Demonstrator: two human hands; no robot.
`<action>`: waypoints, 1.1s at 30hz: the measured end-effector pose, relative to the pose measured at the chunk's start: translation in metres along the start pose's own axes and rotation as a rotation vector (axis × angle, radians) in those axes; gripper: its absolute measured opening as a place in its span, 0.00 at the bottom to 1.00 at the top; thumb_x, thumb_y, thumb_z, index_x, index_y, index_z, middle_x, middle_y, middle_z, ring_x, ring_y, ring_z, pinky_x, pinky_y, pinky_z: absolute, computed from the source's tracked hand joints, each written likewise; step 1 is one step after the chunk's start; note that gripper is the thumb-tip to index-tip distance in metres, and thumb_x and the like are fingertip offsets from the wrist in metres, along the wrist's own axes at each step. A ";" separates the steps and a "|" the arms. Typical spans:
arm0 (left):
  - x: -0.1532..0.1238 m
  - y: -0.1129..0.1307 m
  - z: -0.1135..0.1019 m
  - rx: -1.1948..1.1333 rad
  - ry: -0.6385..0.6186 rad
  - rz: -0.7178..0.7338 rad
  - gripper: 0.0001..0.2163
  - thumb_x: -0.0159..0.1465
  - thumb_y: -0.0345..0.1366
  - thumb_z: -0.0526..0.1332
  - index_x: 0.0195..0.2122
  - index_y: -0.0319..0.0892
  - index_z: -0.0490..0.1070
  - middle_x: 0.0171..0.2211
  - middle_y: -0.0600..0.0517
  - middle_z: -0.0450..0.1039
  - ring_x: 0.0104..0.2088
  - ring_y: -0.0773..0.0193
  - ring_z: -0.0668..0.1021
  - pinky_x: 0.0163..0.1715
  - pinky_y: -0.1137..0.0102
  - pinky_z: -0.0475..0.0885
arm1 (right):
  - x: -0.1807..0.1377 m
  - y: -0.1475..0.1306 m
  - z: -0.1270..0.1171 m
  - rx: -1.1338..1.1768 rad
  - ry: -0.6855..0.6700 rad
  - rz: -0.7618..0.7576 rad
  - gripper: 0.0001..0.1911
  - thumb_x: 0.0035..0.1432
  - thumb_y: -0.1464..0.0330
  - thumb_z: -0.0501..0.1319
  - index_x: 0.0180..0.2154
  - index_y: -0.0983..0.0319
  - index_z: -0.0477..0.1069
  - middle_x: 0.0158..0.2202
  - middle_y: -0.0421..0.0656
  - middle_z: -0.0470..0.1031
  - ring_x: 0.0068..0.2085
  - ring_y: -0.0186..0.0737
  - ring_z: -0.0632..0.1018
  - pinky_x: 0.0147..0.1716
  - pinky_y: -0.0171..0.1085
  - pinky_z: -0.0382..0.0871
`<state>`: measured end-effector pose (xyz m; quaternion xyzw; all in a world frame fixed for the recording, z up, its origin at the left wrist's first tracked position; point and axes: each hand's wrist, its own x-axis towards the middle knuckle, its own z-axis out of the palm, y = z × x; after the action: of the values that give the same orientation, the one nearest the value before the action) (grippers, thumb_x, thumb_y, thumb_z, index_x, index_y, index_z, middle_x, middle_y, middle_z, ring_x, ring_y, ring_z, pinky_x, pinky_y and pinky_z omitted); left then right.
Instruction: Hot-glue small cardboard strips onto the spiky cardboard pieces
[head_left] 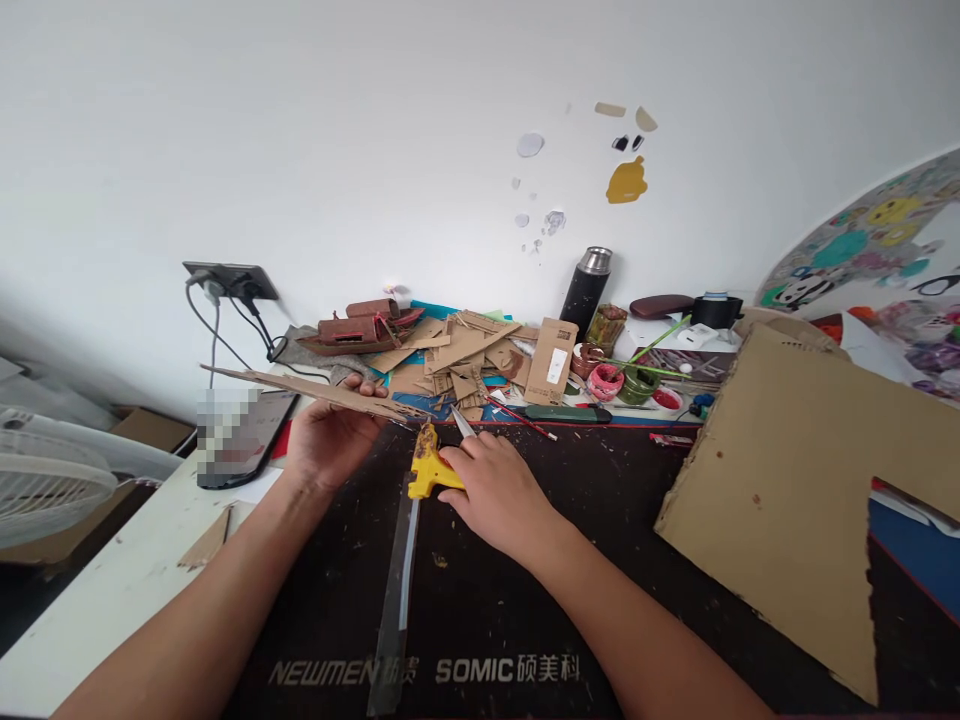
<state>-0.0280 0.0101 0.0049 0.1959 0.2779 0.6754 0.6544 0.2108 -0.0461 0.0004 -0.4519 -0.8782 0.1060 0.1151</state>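
My left hand (330, 435) holds a long, thin cardboard piece (300, 388) flat from below, fingers curled over its far edge. My right hand (491, 485) is closed around a yellow glue gun (430, 468), whose nozzle points up at the right end of the cardboard piece. A glue stick (407, 575) sticks out of the gun's back toward me. A metal blade tip (463, 422) shows just beyond my right fingers. Both hands are over a dark desk mat (585, 560).
A large cut cardboard sheet (795, 490) lies on the right. Cardboard scraps (465, 360), a brown model boat (360, 330), paint pots (622, 380) and a black flask (586, 285) crowd the back. A phone (240, 435) and a fan (45, 470) sit left.
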 end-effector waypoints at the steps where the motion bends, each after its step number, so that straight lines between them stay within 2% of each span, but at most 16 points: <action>1: 0.000 0.000 0.000 -0.001 -0.001 -0.002 0.11 0.50 0.26 0.69 0.35 0.42 0.76 0.31 0.52 0.78 0.36 0.60 0.85 0.41 0.68 0.85 | 0.000 0.000 0.001 -0.009 0.001 0.001 0.21 0.69 0.62 0.73 0.59 0.64 0.78 0.50 0.53 0.82 0.54 0.59 0.79 0.54 0.54 0.72; 6: 0.001 0.000 -0.002 -0.016 -0.016 -0.022 0.11 0.50 0.25 0.68 0.35 0.42 0.76 0.31 0.52 0.78 0.37 0.60 0.84 0.42 0.67 0.84 | 0.002 -0.001 0.006 0.042 0.013 0.038 0.16 0.70 0.67 0.69 0.57 0.63 0.79 0.49 0.51 0.83 0.52 0.56 0.81 0.55 0.51 0.71; 10: 0.002 0.003 -0.001 -0.036 0.014 -0.012 0.10 0.50 0.24 0.66 0.34 0.42 0.76 0.31 0.51 0.78 0.36 0.59 0.84 0.39 0.68 0.84 | 0.004 0.002 0.012 0.275 0.100 0.152 0.17 0.63 0.71 0.70 0.54 0.60 0.81 0.49 0.49 0.84 0.50 0.53 0.82 0.52 0.48 0.72; 12: 0.003 0.005 -0.001 -0.049 0.026 -0.008 0.10 0.50 0.23 0.65 0.33 0.42 0.75 0.31 0.51 0.77 0.35 0.59 0.84 0.38 0.68 0.84 | 0.006 0.007 0.016 0.482 0.179 0.219 0.15 0.61 0.71 0.69 0.50 0.59 0.81 0.47 0.47 0.84 0.47 0.50 0.82 0.48 0.45 0.72; 14: 0.004 0.007 -0.001 -0.067 0.028 -0.009 0.11 0.50 0.23 0.63 0.34 0.41 0.75 0.31 0.51 0.77 0.35 0.59 0.84 0.37 0.68 0.84 | 0.009 0.013 0.017 0.758 0.261 0.323 0.13 0.61 0.67 0.68 0.48 0.59 0.82 0.40 0.45 0.83 0.39 0.46 0.81 0.40 0.43 0.72; 18: 0.005 0.009 -0.002 -0.092 0.027 -0.001 0.11 0.49 0.23 0.63 0.34 0.40 0.74 0.30 0.51 0.76 0.34 0.60 0.84 0.36 0.69 0.84 | 0.014 0.029 0.006 1.341 0.470 0.412 0.17 0.58 0.54 0.71 0.40 0.60 0.78 0.28 0.37 0.75 0.27 0.38 0.73 0.30 0.38 0.68; 20: 0.005 0.009 -0.002 -0.096 0.026 0.006 0.11 0.49 0.23 0.63 0.34 0.40 0.74 0.30 0.51 0.76 0.34 0.60 0.84 0.35 0.68 0.84 | 0.015 0.034 -0.004 1.567 0.531 0.439 0.20 0.55 0.52 0.75 0.38 0.59 0.75 0.25 0.35 0.71 0.25 0.36 0.70 0.24 0.35 0.63; 24: 0.005 0.008 -0.002 -0.121 0.026 0.007 0.11 0.48 0.23 0.63 0.33 0.39 0.75 0.30 0.50 0.77 0.34 0.59 0.84 0.35 0.68 0.83 | 0.014 0.035 -0.015 1.840 0.429 0.393 0.22 0.54 0.51 0.77 0.37 0.60 0.76 0.23 0.33 0.65 0.22 0.32 0.66 0.20 0.33 0.61; 27: 0.005 0.007 -0.002 -0.133 0.037 0.006 0.11 0.48 0.22 0.62 0.32 0.40 0.74 0.29 0.50 0.77 0.34 0.60 0.84 0.34 0.69 0.83 | 0.013 0.030 -0.012 1.886 0.328 0.389 0.23 0.55 0.49 0.75 0.35 0.60 0.76 0.20 0.31 0.63 0.19 0.31 0.63 0.19 0.33 0.59; 33: 0.004 0.005 -0.001 -0.112 0.064 -0.015 0.10 0.50 0.21 0.62 0.30 0.41 0.72 0.29 0.51 0.77 0.33 0.60 0.84 0.31 0.70 0.82 | 0.009 0.024 -0.014 1.782 0.286 0.357 0.28 0.56 0.44 0.74 0.42 0.62 0.80 0.21 0.36 0.73 0.17 0.33 0.70 0.14 0.31 0.53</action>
<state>-0.0324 0.0145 0.0066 0.1353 0.2621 0.6909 0.6601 0.2283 -0.0237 0.0072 -0.3339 -0.3665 0.7028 0.5102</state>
